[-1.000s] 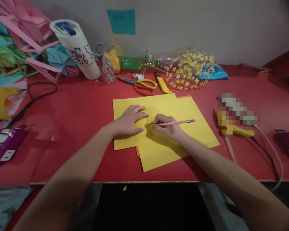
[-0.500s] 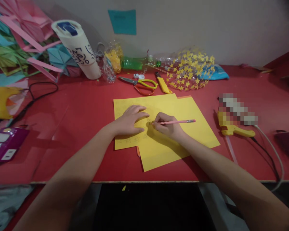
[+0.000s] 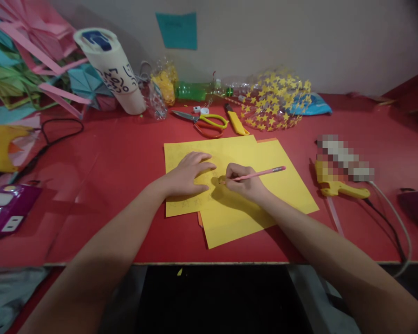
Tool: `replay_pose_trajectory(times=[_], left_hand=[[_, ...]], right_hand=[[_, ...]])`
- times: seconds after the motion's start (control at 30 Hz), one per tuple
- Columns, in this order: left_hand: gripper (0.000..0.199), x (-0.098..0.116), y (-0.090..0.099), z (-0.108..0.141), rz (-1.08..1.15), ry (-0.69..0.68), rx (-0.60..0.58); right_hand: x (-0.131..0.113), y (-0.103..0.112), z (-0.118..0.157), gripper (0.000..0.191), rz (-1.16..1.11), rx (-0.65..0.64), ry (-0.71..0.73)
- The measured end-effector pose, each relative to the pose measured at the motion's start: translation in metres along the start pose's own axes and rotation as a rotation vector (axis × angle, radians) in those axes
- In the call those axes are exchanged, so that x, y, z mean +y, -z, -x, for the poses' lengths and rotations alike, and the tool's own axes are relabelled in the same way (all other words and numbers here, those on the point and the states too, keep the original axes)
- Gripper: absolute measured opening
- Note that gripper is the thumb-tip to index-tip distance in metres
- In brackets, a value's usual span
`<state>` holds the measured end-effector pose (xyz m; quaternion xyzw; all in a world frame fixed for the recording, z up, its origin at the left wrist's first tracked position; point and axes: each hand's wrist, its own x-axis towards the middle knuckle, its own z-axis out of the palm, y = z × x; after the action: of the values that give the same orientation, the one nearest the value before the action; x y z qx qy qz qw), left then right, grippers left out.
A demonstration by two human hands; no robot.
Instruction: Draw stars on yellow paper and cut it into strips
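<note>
Two overlapping sheets of yellow paper [image 3: 244,218] lie on the red table, with a strip of orange showing beneath them. Pencilled stars run along the left sheet's lower part, and fainter marks show higher up. My left hand [image 3: 187,174] rests on the left part of the paper, fingers spread, holding nothing. In my right hand [image 3: 245,181] is a pink pencil [image 3: 264,172], pinched between thumb and fingers. Its tip is at the paper near the middle, just right of my left hand; its eraser end points right and slightly up.
Behind the paper lie scissors [image 3: 209,124], a yellow utility knife [image 3: 237,121], a green bottle [image 3: 193,91] and a star-covered clear piece [image 3: 277,102]. A white tumbler [image 3: 114,74] stands at back left. Glue guns [image 3: 343,189] lie at both sides, with cords and a power strip [image 3: 344,155].
My right hand has shifted slightly right with the pencil, and the eraser end has tipped upward. The left hand stays in place.
</note>
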<state>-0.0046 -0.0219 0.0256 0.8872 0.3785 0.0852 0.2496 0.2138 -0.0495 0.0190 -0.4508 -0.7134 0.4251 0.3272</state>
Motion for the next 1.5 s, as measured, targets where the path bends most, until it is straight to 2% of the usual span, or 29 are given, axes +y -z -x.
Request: replay_pose_trajectory(times=[0.67,1.5], left_hand=[[0.057,-0.0003,-0.0003,-0.0002,-0.008,0.014,-0.019],[0.054,0.0007,0.0013,-0.0002,-0.002,0.007,-0.01]], right_hand=[[0.0001,0.0032,0.0018,0.009,-0.005,-0.05,-0.001],[0.0037,-0.0064,0.0044,0.01,-0.028,-0.049,0.004]])
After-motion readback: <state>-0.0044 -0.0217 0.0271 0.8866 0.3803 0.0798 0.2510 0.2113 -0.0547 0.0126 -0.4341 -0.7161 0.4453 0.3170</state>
